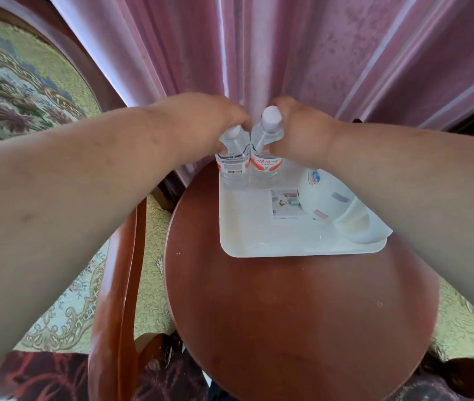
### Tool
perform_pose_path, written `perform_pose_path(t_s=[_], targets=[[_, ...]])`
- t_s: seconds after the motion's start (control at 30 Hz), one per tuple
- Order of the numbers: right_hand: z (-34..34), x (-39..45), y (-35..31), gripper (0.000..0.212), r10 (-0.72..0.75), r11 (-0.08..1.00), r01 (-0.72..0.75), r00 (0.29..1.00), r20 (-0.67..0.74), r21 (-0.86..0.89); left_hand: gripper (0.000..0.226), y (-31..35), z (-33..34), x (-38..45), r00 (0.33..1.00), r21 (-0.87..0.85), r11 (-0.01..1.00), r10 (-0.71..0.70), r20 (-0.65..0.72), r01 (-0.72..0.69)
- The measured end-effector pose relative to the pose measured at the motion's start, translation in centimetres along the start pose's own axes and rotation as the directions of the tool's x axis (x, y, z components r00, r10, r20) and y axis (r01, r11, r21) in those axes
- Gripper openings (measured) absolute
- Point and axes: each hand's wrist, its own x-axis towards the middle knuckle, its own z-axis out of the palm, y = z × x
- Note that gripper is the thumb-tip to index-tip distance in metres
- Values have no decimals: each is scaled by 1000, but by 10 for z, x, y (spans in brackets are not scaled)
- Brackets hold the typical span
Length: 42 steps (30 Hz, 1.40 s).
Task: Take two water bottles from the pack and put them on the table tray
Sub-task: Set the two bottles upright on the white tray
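Observation:
Two clear water bottles with red-and-white labels stand side by side at the far left corner of a white tray [247, 238]. My left hand [201, 123] grips the neck of the left bottle [231, 166], hiding most of its white cap. My right hand [302, 131] wraps the shoulder of the right bottle [266, 157], whose white cap shows. The two bottles touch each other. Their bases seem to rest on the tray. The pack is out of view.
The tray sits at the far side of a round brown wooden table [288, 328]. A white kettle-like item [325, 195] and white cups [357, 224] fill the tray's right side. Pink curtains [288, 53] hang behind. A wooden armchair [120, 270] stands left.

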Motion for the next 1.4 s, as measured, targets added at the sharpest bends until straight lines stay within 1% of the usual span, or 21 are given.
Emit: perform_pose_path(t_s=[0.07,0.13,0.23,0.3,0.37,0.47,0.5,0.6,0.63,0.67,0.73,0.77,0.83,0.9,0.97,1.03,1.1,1.23,1.33,1.37,1.4], targets=[[4,-2,-1,56,-9,999,9,1000,7,30,56,-2,6,-1,998,-78,996,-42,-43,38],[10,-4,-1,59,-8,997,6,1000,27,73,58,-3,12,-5,986,-179,977,-136,-92,118],[11,-4,0,54,-20,994,14,999,49,107,51,2,23,-6,931,-186,935,-332,-155,302],[9,-4,2,50,-14,994,7,998,60,105,47,9,27,-3,899,-237,894,-417,-135,380],[7,-5,4,45,2,997,-8,997,82,73,44,14,28,0,882,-317,856,-460,-101,409],[2,-6,3,26,-34,999,29,991,129,40,38,16,19,2,865,-337,829,-496,-73,447],[1,-6,2,24,-40,999,37,990,136,28,36,16,15,2,867,-323,832,-494,-64,450],[-3,-5,2,37,1,1000,2,990,141,-24,37,15,4,-1,898,-242,878,-436,-48,413],[-4,-6,2,38,1,1000,2,990,143,-27,39,15,1,-2,908,-226,889,-417,-48,397],[-5,-7,3,35,-7,1000,10,989,146,-22,41,14,-2,-3,914,-217,898,-402,-50,383],[-6,-8,5,18,-39,999,38,989,144,15,40,14,-9,-5,931,-194,918,-362,-50,347],[-7,-9,4,14,-52,998,48,988,145,29,38,14,-12,-6,942,-183,930,-332,-48,319],[-6,-8,4,18,-63,998,62,984,165,11,33,12,-18,-7,962,-167,951,-269,-39,259],[-5,-6,3,13,-81,997,83,980,182,-4,37,9,-22,-10,975,-133,967,-220,-16,216],[-5,-4,3,10,-97,995,92,976,194,36,41,7,-23,-10,983,-97,978,-186,5,186],[-4,-4,3,12,-121,992,113,973,198,50,41,6,-19,-10,987,-91,983,-158,17,159],[-1,-2,3,8,-117,993,110,975,188,50,40,7,-12,-8,991,-100,986,-129,28,131],[12,2,4,36,-57,994,39,982,183,99,38,0,-2,-6,985,-219,962,-170,-24,160],[21,0,8,66,-28,998,19,987,158,59,42,-5,4,-5,979,-302,937,-200,-43,178],[22,1,9,70,-16,998,7,990,140,64,48,-6,5,-5,975,-329,926,-216,-52,187],[23,3,10,64,-16,996,5,992,122,85,55,-6,7,-5,971,-360,912,-233,-58,197]])
